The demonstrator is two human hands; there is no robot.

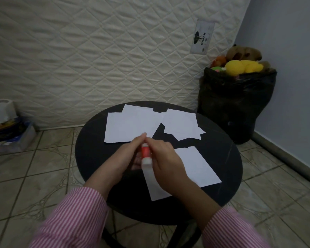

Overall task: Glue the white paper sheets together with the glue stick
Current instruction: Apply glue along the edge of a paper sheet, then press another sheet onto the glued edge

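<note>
Glue stick: gripped by my left hand and right hand above near paper sheet; likely uncapping. Next: spread glue there.

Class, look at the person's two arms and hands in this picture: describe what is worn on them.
Both arms wear long sleeves of pink and white narrow stripes, the left sleeve and the right sleeve ending short of the wrists. The left hand and right hand are bare: no gloves, rings or watch show.
</note>
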